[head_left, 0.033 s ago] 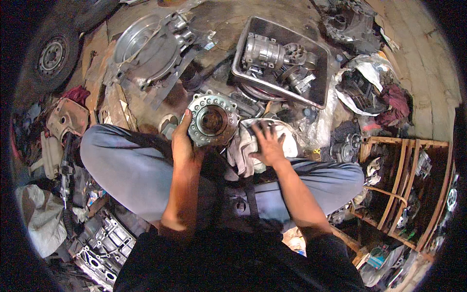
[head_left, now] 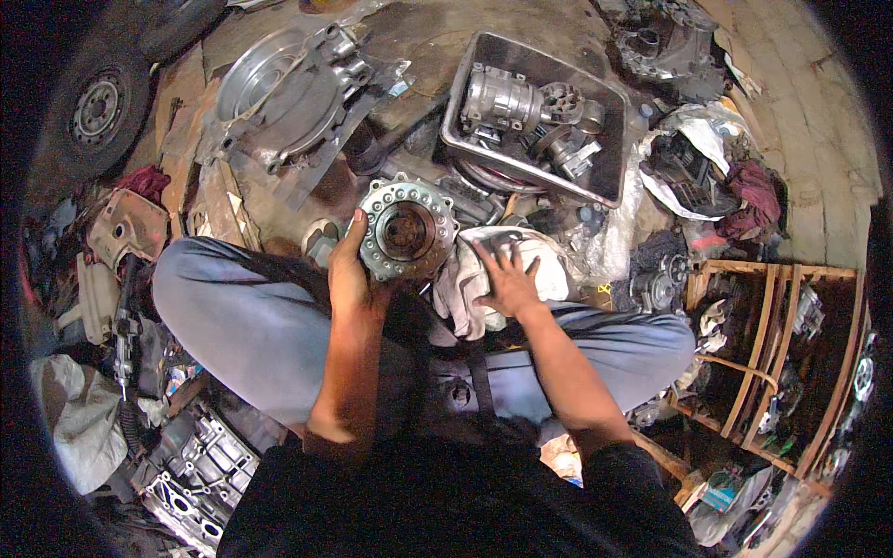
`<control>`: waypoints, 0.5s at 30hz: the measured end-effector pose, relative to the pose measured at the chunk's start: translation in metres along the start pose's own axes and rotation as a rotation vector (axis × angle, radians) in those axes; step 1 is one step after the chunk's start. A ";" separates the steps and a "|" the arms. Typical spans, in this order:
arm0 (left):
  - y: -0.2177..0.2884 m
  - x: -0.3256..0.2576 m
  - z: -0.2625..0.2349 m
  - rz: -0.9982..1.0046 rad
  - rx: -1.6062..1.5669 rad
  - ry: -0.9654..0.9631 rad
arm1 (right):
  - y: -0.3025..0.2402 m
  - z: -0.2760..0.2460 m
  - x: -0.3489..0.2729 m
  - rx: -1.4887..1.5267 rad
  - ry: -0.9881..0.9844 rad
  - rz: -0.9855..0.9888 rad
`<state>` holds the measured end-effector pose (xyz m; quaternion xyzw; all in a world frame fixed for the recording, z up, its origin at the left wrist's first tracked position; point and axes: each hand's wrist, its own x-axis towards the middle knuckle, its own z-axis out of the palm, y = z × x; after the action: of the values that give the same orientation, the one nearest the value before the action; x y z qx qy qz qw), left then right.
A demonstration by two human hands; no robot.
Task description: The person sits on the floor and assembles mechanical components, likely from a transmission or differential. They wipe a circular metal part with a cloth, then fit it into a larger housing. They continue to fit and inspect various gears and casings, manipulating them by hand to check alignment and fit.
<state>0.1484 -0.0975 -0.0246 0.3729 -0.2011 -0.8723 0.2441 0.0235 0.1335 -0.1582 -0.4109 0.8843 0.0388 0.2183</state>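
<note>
My left hand (head_left: 351, 270) is closed on the left edge of a round metal part (head_left: 379, 206), its thumb lying along the rim. The part faces up, with a ring of round studs or holes and a dark brown, dirty center. Beside it, a crumpled whitish cloth (head_left: 456, 298) lies over my lap. My right hand (head_left: 510, 279) rests on that cloth with the fingers spread. The underside of the metal part and the left fingertips are hidden.
A grey tub (head_left: 609, 177) holding several metal machine parts stands ahead. Farther left lies a large metal housing (head_left: 298, 116), near a wheel (head_left: 100, 107). A wooden rack (head_left: 772, 307) is at right. An engine casting (head_left: 209, 456) lies at lower left.
My right hand has shifted slightly toward me on the cloth, its fingers still spread. The left hand and the round metal part have stayed in place.
</note>
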 end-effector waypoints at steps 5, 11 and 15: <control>-0.001 0.002 0.000 -0.079 -0.024 -0.004 | 0.009 -0.007 -0.006 0.097 -0.277 0.001; -0.007 0.010 0.011 -0.087 -0.063 -0.079 | 0.131 -0.106 -0.113 0.365 -0.210 0.137; -0.014 0.011 0.022 -0.098 -0.047 -0.116 | 0.249 -0.162 -0.208 0.278 0.112 0.461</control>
<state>0.1211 -0.0889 -0.0240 0.3252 -0.1760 -0.9079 0.1976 -0.1011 0.4047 0.0470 -0.1662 0.9621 -0.0569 0.2088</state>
